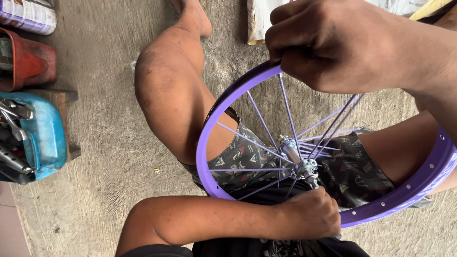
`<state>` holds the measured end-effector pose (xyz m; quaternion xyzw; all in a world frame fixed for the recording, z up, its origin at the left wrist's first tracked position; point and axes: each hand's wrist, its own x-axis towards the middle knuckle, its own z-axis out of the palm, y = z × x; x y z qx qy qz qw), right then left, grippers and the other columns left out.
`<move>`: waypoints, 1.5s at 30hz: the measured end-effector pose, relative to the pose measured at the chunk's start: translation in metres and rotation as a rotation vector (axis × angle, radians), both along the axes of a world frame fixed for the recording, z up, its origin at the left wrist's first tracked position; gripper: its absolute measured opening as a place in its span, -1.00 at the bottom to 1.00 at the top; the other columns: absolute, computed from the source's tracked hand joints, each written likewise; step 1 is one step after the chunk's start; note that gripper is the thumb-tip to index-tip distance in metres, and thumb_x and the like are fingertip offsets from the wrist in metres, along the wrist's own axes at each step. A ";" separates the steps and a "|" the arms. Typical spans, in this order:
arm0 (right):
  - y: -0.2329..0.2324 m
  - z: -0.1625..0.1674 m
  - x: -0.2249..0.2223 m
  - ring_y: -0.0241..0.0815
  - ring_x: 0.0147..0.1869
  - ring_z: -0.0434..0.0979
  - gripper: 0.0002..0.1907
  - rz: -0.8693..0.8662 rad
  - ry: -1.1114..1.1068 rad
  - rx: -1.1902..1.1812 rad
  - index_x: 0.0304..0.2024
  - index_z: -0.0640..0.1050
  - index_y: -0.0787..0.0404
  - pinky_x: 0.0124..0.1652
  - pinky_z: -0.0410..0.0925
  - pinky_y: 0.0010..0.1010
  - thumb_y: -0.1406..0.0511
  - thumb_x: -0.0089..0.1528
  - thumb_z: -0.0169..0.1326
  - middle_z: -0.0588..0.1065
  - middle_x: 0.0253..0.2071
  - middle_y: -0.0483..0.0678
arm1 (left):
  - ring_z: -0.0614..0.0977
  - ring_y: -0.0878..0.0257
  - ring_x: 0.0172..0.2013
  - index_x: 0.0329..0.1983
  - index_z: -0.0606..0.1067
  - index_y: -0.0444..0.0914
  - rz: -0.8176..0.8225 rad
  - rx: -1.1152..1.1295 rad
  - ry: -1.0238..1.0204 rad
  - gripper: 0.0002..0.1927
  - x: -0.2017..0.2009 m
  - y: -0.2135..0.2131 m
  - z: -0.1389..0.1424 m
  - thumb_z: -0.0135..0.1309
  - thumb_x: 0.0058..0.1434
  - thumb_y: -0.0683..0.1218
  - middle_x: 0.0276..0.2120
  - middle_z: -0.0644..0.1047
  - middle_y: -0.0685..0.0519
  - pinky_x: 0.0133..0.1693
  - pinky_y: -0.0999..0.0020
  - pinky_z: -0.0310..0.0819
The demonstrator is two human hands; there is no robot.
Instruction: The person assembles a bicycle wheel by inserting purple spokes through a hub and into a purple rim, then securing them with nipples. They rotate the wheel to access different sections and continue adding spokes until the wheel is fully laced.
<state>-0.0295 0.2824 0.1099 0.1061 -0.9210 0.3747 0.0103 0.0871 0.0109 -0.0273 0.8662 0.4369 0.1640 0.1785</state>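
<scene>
Rough grey concrete floor (104, 157) in soft daylight; at its left edge a blue tub of metal tools (45, 135) rests on a wooden block (64, 100), beside a red container (33, 64)

A purple spoked bicycle wheel (333, 157) without a tyre stands tilted over the person's lap. Its silver hub (300, 164) sits at the centre.

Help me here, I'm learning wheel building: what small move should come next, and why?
Probably turn the rim slightly with the right hand to bring an empty hole up. That hand grips the purple rim where spokes meet it, the left hand is fisted at the hub, and rim holes at lower right hold no spokes.
</scene>
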 end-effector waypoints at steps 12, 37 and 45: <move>-0.008 -0.034 0.157 -0.10 -0.37 0.54 -0.91 -0.695 -0.066 -0.062 -0.21 0.56 0.39 -0.37 0.36 -0.33 0.51 0.22 0.11 0.49 -0.41 0.08 | 0.53 0.23 -0.50 -0.56 0.49 -0.17 0.028 -0.012 0.044 -0.88 -0.017 0.012 0.016 0.11 0.03 -0.05 -0.59 0.48 0.11 -0.48 0.28 0.26; -0.288 -0.118 0.322 -0.31 -0.21 0.63 -0.86 -1.627 -0.389 -1.034 -0.09 0.59 0.34 -0.13 0.52 -0.45 0.42 0.32 0.09 0.63 -0.26 -0.02 | 0.54 0.21 -0.48 -0.49 0.45 -0.19 -0.118 -0.132 0.180 -0.88 -0.035 0.032 0.038 0.12 0.10 -0.10 -0.55 0.46 0.08 -0.33 0.30 0.41; -0.308 -0.127 0.320 -0.34 -0.07 0.62 -0.86 -1.699 -0.245 -1.230 -0.12 0.56 0.32 -0.01 0.49 -0.47 0.42 0.27 0.18 0.63 -0.15 -0.06 | 0.52 0.24 -0.49 -0.50 0.44 -0.17 -0.138 -0.115 0.183 -0.88 -0.034 0.029 0.038 0.12 0.10 -0.11 -0.56 0.44 0.10 -0.34 0.32 0.40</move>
